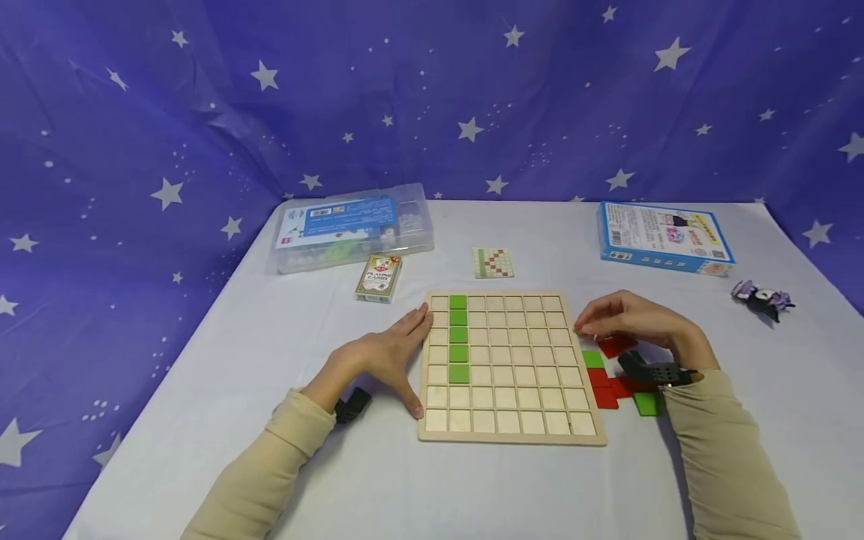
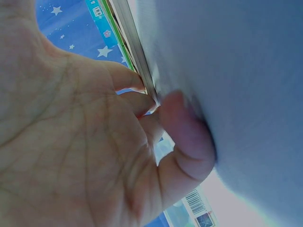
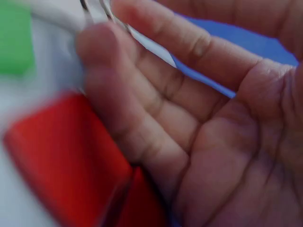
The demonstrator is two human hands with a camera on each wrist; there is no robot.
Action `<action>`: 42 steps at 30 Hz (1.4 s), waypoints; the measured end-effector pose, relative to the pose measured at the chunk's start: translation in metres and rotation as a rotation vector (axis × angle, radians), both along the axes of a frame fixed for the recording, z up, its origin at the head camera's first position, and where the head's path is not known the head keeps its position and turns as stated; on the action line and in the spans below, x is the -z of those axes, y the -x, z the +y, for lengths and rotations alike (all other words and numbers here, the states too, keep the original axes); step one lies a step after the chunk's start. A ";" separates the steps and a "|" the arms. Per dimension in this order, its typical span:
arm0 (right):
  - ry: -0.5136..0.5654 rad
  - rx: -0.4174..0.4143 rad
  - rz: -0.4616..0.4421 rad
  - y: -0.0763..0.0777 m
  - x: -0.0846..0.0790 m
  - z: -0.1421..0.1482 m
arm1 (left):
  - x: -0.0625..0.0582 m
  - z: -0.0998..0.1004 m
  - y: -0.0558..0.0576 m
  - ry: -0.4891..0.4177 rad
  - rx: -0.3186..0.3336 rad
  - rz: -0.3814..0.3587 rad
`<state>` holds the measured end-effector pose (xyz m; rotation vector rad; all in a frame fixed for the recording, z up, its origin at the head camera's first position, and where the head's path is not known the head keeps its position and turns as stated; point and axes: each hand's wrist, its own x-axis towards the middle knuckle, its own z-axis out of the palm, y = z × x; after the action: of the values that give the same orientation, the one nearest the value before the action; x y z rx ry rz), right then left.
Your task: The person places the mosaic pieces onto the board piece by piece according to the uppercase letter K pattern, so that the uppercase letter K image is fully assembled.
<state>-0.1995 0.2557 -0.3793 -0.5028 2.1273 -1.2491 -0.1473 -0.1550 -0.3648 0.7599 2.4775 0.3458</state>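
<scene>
Left hand [image 1: 388, 356] spread, released, touching gridded board [image 1: 505, 355] at its right. Right hand [image 1: 637, 315]: can't tell grip; red tiles [image 1: 598, 376] beside it.

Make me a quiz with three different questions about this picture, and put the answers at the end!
1. How many green tiles sit on the board?
2. The card pack lies nearest to: A) the doll, B) the clear case, C) the blue box.
3. True or false: the right hand is nearer the red tiles than the left hand is.

Key: 1. five; 2. B; 3. true.
</scene>
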 end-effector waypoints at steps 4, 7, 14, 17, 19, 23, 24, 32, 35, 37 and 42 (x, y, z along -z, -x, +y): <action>-0.073 0.023 -0.004 -0.003 -0.006 0.010 | 0.001 -0.001 0.001 0.003 -0.002 0.009; -0.176 -0.004 0.032 -0.006 -0.013 -0.003 | 0.002 -0.001 0.001 -0.006 -0.012 0.006; -0.412 -0.074 0.118 -0.018 -0.023 -0.039 | 0.006 -0.001 -0.004 -0.021 -0.023 0.001; -0.433 -0.036 0.109 -0.019 -0.023 -0.039 | 0.007 -0.002 -0.006 -0.018 -0.022 0.004; -0.456 0.010 0.102 -0.017 -0.024 -0.035 | 0.007 -0.002 -0.006 -0.021 -0.017 0.008; -0.527 0.086 0.158 -0.012 -0.025 -0.024 | 0.003 -0.002 -0.004 -0.024 -0.010 0.009; -0.548 0.101 0.184 -0.011 -0.024 -0.021 | 0.003 -0.002 -0.003 -0.024 -0.010 0.008; -0.582 0.170 0.267 -0.008 -0.017 -0.006 | 0.004 -0.001 -0.001 -0.024 0.005 -0.016; -0.539 0.131 0.276 -0.007 -0.016 -0.005 | 0.004 -0.001 -0.001 -0.023 -0.003 -0.010; -0.505 0.093 0.284 -0.006 -0.015 -0.006 | 0.004 -0.002 -0.001 -0.022 -0.006 -0.007; -0.436 0.055 0.313 -0.006 -0.019 -0.021 | 0.004 -0.002 0.000 -0.011 -0.006 0.001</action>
<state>-0.1937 0.2352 -0.3606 -0.4699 2.5986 -0.7294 -0.1471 -0.1574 -0.3685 0.7577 2.4817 0.3620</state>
